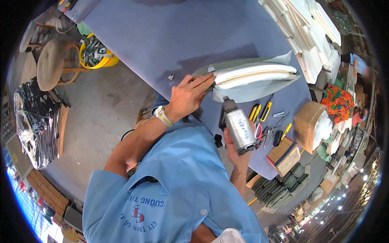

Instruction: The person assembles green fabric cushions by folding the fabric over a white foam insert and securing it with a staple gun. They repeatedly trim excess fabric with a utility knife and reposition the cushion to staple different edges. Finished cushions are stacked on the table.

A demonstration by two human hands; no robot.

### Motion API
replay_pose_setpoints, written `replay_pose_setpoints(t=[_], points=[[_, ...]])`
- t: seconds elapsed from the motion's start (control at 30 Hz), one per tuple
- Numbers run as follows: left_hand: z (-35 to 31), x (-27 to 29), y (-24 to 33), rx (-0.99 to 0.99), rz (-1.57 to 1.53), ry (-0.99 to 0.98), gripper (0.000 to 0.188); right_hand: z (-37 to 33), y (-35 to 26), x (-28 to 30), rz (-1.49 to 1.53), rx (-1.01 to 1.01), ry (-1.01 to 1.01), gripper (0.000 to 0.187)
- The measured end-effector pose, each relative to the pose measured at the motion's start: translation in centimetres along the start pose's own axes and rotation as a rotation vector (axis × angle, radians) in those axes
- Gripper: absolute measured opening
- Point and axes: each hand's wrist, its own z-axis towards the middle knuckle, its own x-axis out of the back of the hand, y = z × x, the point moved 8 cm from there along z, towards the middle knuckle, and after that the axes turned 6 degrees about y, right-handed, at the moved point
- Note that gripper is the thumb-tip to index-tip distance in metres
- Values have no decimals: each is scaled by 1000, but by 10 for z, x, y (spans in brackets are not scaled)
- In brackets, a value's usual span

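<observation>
A curved foam-padded panel [259, 77] with a wooden edge stands on the table, grey-green fabric [240, 94] draped along both its sides. At its left end my left hand [188, 95] closes on the fabric, fingers over the edge and thumb hidden below. My right hand [234, 152] is wrapped round the handle of a silver and black staple gun [242, 125]. The gun's nose is up, just below the panel's near side and apart from the wood as far as I can see.
To the right lie yellow utility knives [266, 111], red-handled scissors [258, 130] and an open small box [281, 156]. A cardboard box [308, 125] and stacked white padded panels [312, 65] stand beyond. A yellow bucket of scraps [113, 60] stands left of the table [162, 36].
</observation>
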Motion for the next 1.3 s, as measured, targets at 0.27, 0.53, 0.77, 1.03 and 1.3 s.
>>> replay_pose_setpoints(t=[0.27, 0.53, 0.77, 1.03, 1.3], points=[[-7, -1, 7, 19, -27, -32, 64, 14, -6, -37, -135, 174, -93, 37], [-8, 2, 0, 22, 3, -29, 63, 19, 2, -45, -158, 172, -67, 33], [1, -3, 3, 32, -23, -26, 66, 29, -1, -40, -158, 172, -88, 37], [-1, -5, 4, 62, -63, -29, 66, 41, 3, -37, -189, 123, -221, 48], [12, -18, -34, 116, -54, 12, 67, 72, 18, -69, -186, 26, -281, 50]])
